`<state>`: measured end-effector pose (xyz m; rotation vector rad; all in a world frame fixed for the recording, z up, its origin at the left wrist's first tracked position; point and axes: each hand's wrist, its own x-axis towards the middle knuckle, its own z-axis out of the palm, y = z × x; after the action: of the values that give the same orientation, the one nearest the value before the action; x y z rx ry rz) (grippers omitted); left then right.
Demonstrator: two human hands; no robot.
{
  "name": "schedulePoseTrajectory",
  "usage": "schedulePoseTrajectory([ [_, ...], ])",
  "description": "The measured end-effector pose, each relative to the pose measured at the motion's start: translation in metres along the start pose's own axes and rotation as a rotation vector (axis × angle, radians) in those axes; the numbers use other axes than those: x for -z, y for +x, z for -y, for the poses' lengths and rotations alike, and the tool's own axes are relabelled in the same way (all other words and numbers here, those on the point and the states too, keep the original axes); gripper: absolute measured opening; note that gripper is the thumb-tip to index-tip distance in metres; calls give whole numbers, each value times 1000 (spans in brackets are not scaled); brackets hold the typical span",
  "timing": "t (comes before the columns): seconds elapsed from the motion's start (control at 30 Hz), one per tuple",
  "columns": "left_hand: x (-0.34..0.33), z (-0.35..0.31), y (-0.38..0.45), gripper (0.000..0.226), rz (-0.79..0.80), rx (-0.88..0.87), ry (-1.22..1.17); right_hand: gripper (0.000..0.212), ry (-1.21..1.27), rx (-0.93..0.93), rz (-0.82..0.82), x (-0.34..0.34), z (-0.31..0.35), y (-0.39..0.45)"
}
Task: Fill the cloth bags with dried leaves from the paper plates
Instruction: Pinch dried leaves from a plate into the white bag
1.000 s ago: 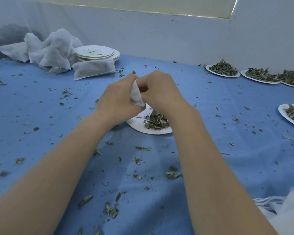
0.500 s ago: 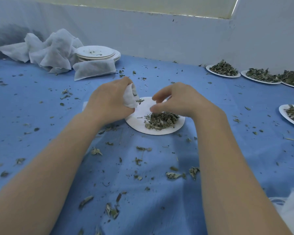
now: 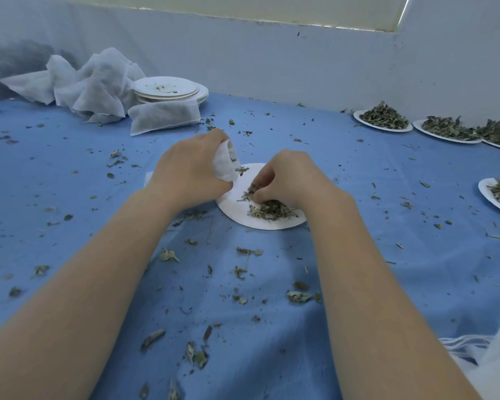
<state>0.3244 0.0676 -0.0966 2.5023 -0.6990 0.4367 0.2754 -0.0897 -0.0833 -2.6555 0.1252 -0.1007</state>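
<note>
A blue cloth (image 3: 358, 255) covered the whole work surface and was littered with loose leaf scraps (image 3: 168, 255). Against the far wall at the left lay a heap of white cloth bags (image 3: 93, 82), with one flat bag (image 3: 163, 118) leaning in front of a stack of used paper plates (image 3: 171, 88). Along the right side stood several plates heaped with dried leaves (image 3: 383, 116), well apart from the hands. Near the middle sat a single paper plate (image 3: 234, 209) with a small pile of dried leaves (image 3: 269, 212) on its near right part. The left hand (image 3: 188, 171) was clenched round a white cloth bag (image 3: 225, 163), held upright just above the plate's left edge, its mouth turned toward the other hand. The right hand (image 3: 289, 180) rested on the leaf pile, its fingertips (image 3: 256, 187) curled and pinching a small tuft of leaves, just beside the bag.
</note>
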Motion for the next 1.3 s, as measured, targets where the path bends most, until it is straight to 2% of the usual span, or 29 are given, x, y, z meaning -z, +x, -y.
schedulePoseTrajectory([
  [0.13, -1, 2, 1, 40, 38, -10, 45, 13, 84, 44, -31, 2, -1, -1],
  [0.27, 0, 4, 1, 43, 76, -58, 127, 12, 311, 80, -205, 18, -4, -6],
  [0.33, 0, 4, 0, 45, 75, -103, 169, 14, 349, 117, -255, 25, 1, -7],
  [0.43, -3, -2, -2, 48, 27, -139, 193, 17, 308, 172, -214, 25, 12, -9],
  [0.53, -7, -10, -3, 42, -25, -103, 66, 17, 267, 216, -188, 16, 21, -8],
  [0.6, -8, -15, -3, 36, -57, -51, -45, 14, 323, 218, -241, 11, 24, -7],
  [0.67, -9, -17, -3, 39, -70, -29, -101, 21, 455, 197, -262, 8, 27, -8],
  [0.77, -10, -18, -3, 48, -61, -31, -148, 21, 439, 190, -143, 10, 26, -9],
  [0.87, -9, -13, -2, 48, -59, -17, -152, 18, 463, 208, -17, 20, 20, -12],
  [0.97, -8, -8, -1, 43, -78, 10, -143, 24, 568, 181, -54, 32, 5, -16],
  [1.07, -5, -6, -1, 40, -72, 18, -159, 30, 343, 30, -51, 38, -10, -16],
  [1.17, -4, -7, -2, 38, -59, 17, -155, 50, 55, -101, 113, 34, -18, -15],
  [1.23, -4, -8, -3, 38, -48, 19, -138, 68, 7, -157, 193, 30, -17, -15],
  [1.3, -4, -9, -3, 39, -31, 8, -112, 70, -42, -158, 205, 26, -16, -14],
])
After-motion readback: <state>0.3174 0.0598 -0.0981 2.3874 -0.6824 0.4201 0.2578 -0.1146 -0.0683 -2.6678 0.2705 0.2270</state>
